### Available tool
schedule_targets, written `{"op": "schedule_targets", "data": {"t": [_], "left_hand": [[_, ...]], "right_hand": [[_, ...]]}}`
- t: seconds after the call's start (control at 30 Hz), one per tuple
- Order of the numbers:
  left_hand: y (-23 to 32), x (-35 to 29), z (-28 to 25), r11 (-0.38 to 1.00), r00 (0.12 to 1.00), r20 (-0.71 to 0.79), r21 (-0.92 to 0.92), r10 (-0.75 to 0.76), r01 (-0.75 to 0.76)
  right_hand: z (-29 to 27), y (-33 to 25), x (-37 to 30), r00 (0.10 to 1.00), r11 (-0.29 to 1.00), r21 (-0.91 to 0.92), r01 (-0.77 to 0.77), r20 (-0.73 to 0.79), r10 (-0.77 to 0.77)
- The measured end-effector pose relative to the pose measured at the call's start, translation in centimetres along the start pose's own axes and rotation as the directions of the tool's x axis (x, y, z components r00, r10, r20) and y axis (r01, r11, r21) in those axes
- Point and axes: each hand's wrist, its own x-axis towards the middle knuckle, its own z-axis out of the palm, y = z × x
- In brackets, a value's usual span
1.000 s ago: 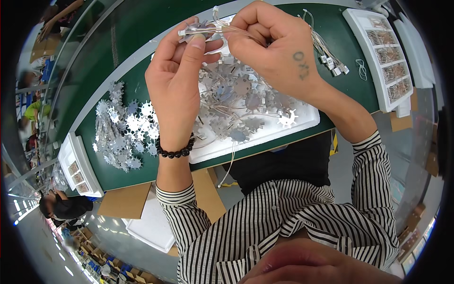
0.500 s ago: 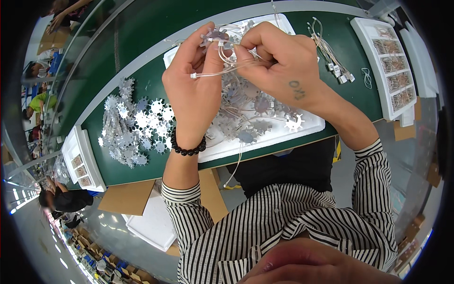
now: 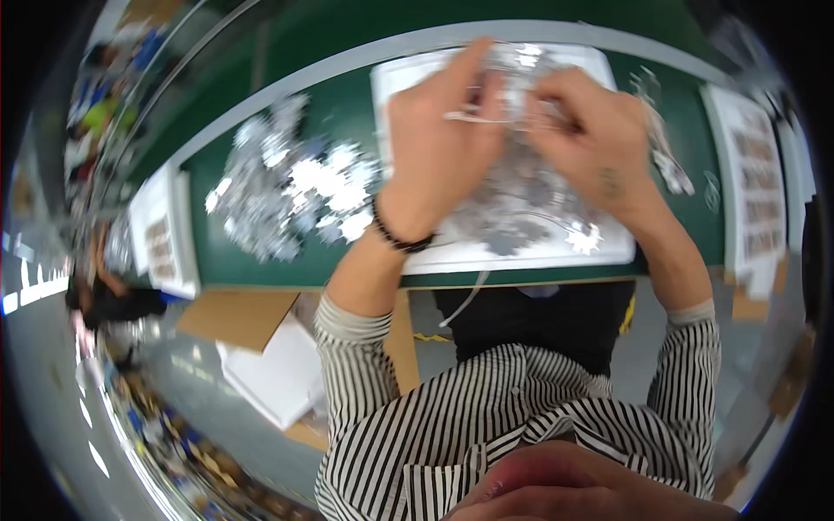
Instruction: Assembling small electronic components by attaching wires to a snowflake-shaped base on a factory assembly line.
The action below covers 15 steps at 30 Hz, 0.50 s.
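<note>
A white foam tray (image 3: 621, 247) holds a heap of silvery gear-shaped plates (image 3: 512, 233) with thin white cables among them. Above its far half, my left hand (image 3: 447, 130) is closed on a white cable (image 3: 476, 117), whose end sticks out beside the thumb. My right hand (image 3: 591, 130) is just to the right, its fingers curled in a pinch at the other part of that cable. Motion blurs both hands, and whatever plate is between them cannot be made out clearly.
More silvery gear-shaped plates (image 3: 295, 187) are piled left of the tray on the green table (image 3: 208, 269). A bundle of cables (image 3: 665, 143) lies to the right. Foam trays with compartments stand at the right (image 3: 734, 165) and left (image 3: 178, 226). A cardboard flap (image 3: 234, 317) juts out below the table edge.
The view has shifted, so the whole scene sits differently and is blurred. My hands stay close together over the tray; the gear-shaped plate seen earlier in my left fingers is no longer distinct.
</note>
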Motion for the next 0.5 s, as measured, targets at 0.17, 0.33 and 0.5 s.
{"op": "schedule_targets", "data": {"t": [0.17, 0.33, 0.5], "left_hand": [[-0.4, -1.5, -0.9, 0.999, 1.000, 0.002, -0.037, 0.021, -0.021], [-0.1, -0.7, 0.3, 0.992, 0.994, -0.033, -0.070, 0.105, -0.107], [-1.8, -0.6, 0.1, 0.975, 0.995, -0.035, -0.196, 0.095, -0.100]], "right_hand": [[-0.2, 1.0, -2.0, 0.923, 0.959, 0.008, -0.283, 0.275, 0.270], [-0.6, 3.5, -3.1, 0.941, 0.940, 0.084, -0.331, 0.107, 0.321], [-0.3, 2.2, -1.9, 0.825, 0.814, 0.148, -0.561, 0.183, 0.535]]}}
